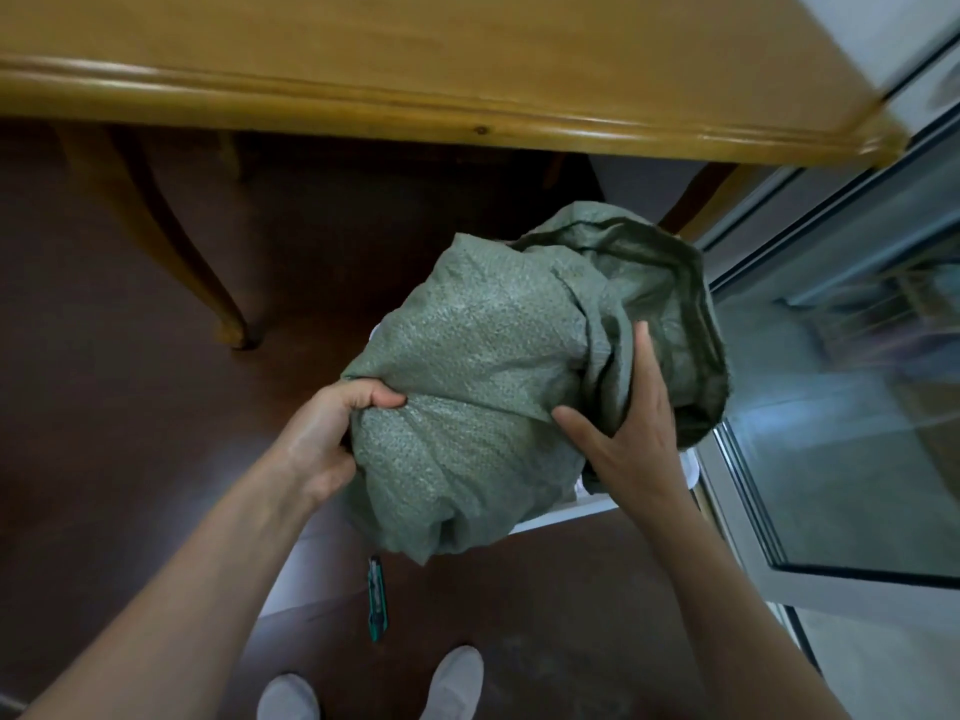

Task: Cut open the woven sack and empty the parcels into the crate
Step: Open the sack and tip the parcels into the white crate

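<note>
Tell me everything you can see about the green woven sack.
The woven sack is grey-green, coarse woven plastic by its look, crumpled and bulging. Its open mouth, edged by a darker hem, points up and rightward. It sits over a white crate, hiding most of it; whether it rests on it is unclear. The left hand grips bunched fabric at its left side; the right hand presses flat against it beside the mouth. Its contents are hidden.
</note>
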